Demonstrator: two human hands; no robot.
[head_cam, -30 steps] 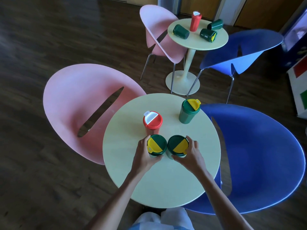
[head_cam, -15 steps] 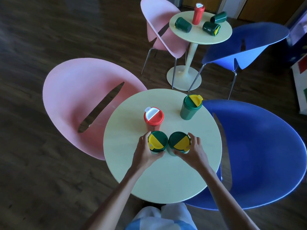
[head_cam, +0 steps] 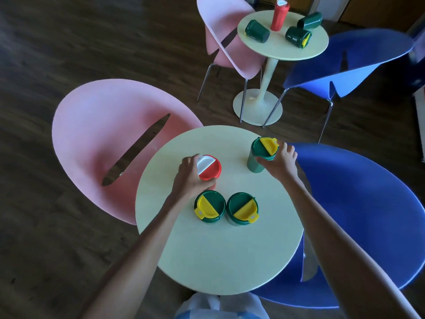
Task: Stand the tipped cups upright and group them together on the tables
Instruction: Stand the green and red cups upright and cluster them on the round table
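Note:
On the near round table (head_cam: pixel 220 256) two green cups with yellow-flap lids (head_cam: pixel 209 207) (head_cam: pixel 242 209) stand upright, side by side and touching. My left hand (head_cam: pixel 187 178) grips the upright red cup with the white-flap lid (head_cam: pixel 210 168) from its left. My right hand (head_cam: pixel 279 161) grips a third upright green cup (head_cam: pixel 263 151) near the table's far right edge. On the far round table (head_cam: pixel 282 50) a red cup (head_cam: pixel 278 14) stands upright, and three green cups (head_cam: pixel 257 32) (head_cam: pixel 298 37) (head_cam: pixel 310 20) lie tipped around it.
A pink chair (head_cam: pixel 108 139) sits left of the near table and a blue chair (head_cam: pixel 358 208) right of it. Another pink chair (head_cam: pixel 226 39) and blue chair (head_cam: pixel 349 61) flank the far table. Dark wood floor surrounds everything.
Both hands have let go of the two paired green cups and moved forward. The left hand now holds the red cup, the right hand the far green cup.

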